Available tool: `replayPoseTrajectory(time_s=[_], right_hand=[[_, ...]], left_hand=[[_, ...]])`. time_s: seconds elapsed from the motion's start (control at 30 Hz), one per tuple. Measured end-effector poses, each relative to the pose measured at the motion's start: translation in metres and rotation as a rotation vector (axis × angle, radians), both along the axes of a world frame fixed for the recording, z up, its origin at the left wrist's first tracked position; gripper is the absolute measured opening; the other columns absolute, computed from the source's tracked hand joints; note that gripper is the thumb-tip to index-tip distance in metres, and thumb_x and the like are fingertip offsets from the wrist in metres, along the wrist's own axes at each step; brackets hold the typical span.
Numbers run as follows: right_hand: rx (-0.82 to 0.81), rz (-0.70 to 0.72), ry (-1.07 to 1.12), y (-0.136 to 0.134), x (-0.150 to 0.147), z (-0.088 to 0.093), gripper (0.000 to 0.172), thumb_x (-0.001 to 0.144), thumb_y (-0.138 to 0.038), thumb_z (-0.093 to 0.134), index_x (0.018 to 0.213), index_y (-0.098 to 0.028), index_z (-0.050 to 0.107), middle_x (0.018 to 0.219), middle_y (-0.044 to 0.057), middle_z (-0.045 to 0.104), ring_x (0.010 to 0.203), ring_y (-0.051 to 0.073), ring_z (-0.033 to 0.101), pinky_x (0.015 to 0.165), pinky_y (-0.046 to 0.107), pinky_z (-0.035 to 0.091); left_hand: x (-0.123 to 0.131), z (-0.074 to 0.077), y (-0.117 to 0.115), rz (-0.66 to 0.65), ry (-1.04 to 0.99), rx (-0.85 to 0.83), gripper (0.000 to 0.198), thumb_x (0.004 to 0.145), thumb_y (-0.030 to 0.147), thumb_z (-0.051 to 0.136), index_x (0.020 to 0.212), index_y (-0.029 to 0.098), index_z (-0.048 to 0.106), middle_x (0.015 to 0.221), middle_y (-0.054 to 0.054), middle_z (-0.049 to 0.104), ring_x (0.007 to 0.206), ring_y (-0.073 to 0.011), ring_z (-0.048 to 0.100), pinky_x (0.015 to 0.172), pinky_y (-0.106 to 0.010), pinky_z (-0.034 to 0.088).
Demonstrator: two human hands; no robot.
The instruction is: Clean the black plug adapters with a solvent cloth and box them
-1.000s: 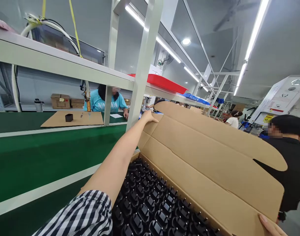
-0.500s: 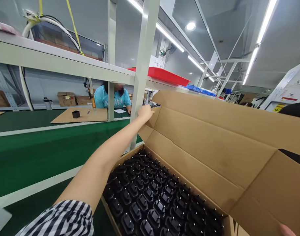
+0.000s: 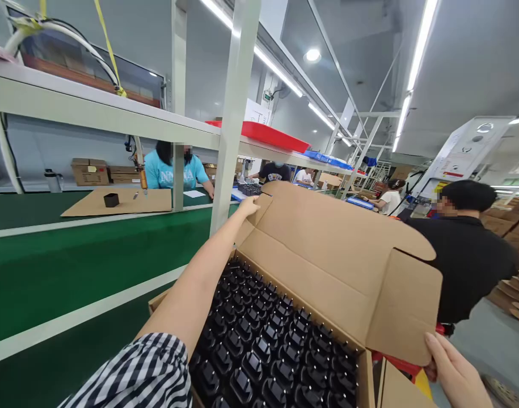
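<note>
A shallow cardboard box (image 3: 367, 377) full of black plastic parts (image 3: 263, 345) in rows lies in front of me. Its hinged lid (image 3: 319, 243) stands raised at the far side, with a side flap at each end. My left hand (image 3: 247, 207), arm stretched out, is closed on the lid's left flap near the shelf post. At the lower right my right hand (image 3: 452, 365) pinches the lower corner of the right flap (image 3: 406, 306), thumb on the near face.
A metal post (image 3: 231, 124) rises beside my left hand. A green conveyor (image 3: 93, 260) runs along the left. Red tray (image 3: 276, 136) on the shelf above. A person in black (image 3: 463, 255) is at the right; a person in blue (image 3: 157, 170) sits across.
The lid has tilted further forward over the box, its right flap now fully in view. My right hand has come into view holding that flap. The view has turned right.
</note>
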State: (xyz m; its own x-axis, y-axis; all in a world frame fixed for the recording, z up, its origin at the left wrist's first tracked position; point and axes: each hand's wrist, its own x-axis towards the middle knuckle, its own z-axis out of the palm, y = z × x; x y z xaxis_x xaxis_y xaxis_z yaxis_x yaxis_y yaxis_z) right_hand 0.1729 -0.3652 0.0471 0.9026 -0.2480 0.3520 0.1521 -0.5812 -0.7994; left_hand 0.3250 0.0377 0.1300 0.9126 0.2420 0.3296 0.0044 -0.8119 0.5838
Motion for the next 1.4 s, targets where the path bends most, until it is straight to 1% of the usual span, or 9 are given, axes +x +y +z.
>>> replayPoseTrajectory(time_s=[0.17,0.4,0.57,0.67,0.77,0.87,0.97,1.17,1.4], right_hand=[[0.187,0.042,0.105,0.002,0.016,-0.008,0.027,0.054,-0.047,0.045,0.057,-0.022,0.036,0.037,-0.004,0.038,0.035,0.013,0.036,0.036,0.026,0.031],[-0.065,0.092,0.128,0.013,-0.005,0.005,0.025,0.057,-0.047,0.041,0.062,-0.022,0.039,0.04,-0.005,0.04,0.037,0.014,0.04,0.038,0.026,0.033],[-0.304,0.205,0.235,0.035,-0.049,-0.004,0.023,0.059,-0.045,0.04,0.061,-0.023,0.035,0.044,-0.001,0.049,0.04,0.017,0.047,0.04,0.027,0.036],[-0.304,0.292,0.262,0.045,-0.07,-0.012,0.02,0.065,-0.041,0.035,0.069,-0.021,0.035,0.046,-0.002,0.048,0.042,0.015,0.046,0.043,0.026,0.037],[-0.277,0.334,0.218,0.048,-0.076,-0.01,0.023,0.071,-0.039,0.032,0.081,-0.019,0.035,0.044,-0.006,0.042,0.042,0.014,0.043,0.044,0.024,0.036],[-0.422,0.143,0.225,0.046,-0.065,-0.001,0.028,0.068,-0.048,0.035,0.069,-0.02,0.038,0.045,-0.003,0.042,0.045,0.016,0.045,0.047,0.026,0.035],[-0.495,-0.037,0.21,0.045,-0.05,0.005,0.026,0.068,-0.045,0.029,0.06,-0.021,0.033,0.051,0.003,0.048,0.054,0.02,0.05,0.052,0.03,0.037],[-0.476,0.0,0.213,0.034,-0.049,-0.009,0.024,0.064,-0.046,0.024,0.06,-0.023,0.03,0.051,0.005,0.051,0.051,0.022,0.052,0.052,0.033,0.039],[-0.406,0.02,0.217,0.008,-0.055,-0.026,0.035,0.059,-0.056,0.022,0.05,-0.024,0.036,0.05,0.007,0.056,0.053,0.023,0.054,0.053,0.034,0.042]], left_hand=[[0.003,-0.008,-0.003,0.106,0.17,0.089,0.026,0.075,0.03,0.044,0.095,0.014,0.049,0.097,-0.006,0.052,0.087,-0.0155,0.05,0.075,-0.036,0.041],[-0.046,0.0,-0.033,0.261,0.156,0.268,0.018,0.072,0.019,0.045,0.083,0.012,0.057,0.095,-0.013,0.056,0.091,-0.0242,0.051,0.074,-0.036,0.039],[-0.112,-0.008,0.007,0.304,0.191,0.317,0.015,0.065,0.026,0.048,0.068,0.015,0.058,0.077,-0.011,0.062,0.082,-0.0279,0.054,0.068,-0.035,0.042],[-0.145,-0.029,0.038,0.227,0.233,0.123,0.015,0.064,0.029,0.049,0.053,0.019,0.052,0.063,-0.003,0.062,0.067,-0.0195,0.058,0.063,-0.027,0.044],[-0.16,-0.046,0.051,0.272,0.211,0.031,0.016,0.063,0.033,0.051,0.054,0.019,0.052,0.068,-0.004,0.062,0.067,-0.0197,0.057,0.064,-0.029,0.044],[-0.149,-0.05,0.048,0.337,0.056,0.001,0.034,0.059,0.035,0.056,0.086,0.016,0.051,0.097,-0.01,0.056,0.087,-0.0236,0.053,0.073,-0.034,0.042],[-0.121,-0.041,0.043,0.252,-0.155,-0.214,0.059,0.058,0.025,0.059,0.11,0.01,0.034,0.114,-0.015,0.044,0.101,-0.0202,0.045,0.081,-0.028,0.039],[-0.08,-0.024,0.046,0.223,-0.272,-0.283,0.048,0.059,0.018,0.055,0.104,0.012,0.038,0.108,-0.011,0.047,0.101,-0.0182,0.045,0.086,-0.027,0.035],[-0.083,-0.013,0.049,0.248,-0.525,-0.182,0.046,0.055,0.007,0.049,0.1,0.016,0.039,0.105,-0.009,0.041,0.095,-0.019,0.045,0.087,-0.031,0.035]])
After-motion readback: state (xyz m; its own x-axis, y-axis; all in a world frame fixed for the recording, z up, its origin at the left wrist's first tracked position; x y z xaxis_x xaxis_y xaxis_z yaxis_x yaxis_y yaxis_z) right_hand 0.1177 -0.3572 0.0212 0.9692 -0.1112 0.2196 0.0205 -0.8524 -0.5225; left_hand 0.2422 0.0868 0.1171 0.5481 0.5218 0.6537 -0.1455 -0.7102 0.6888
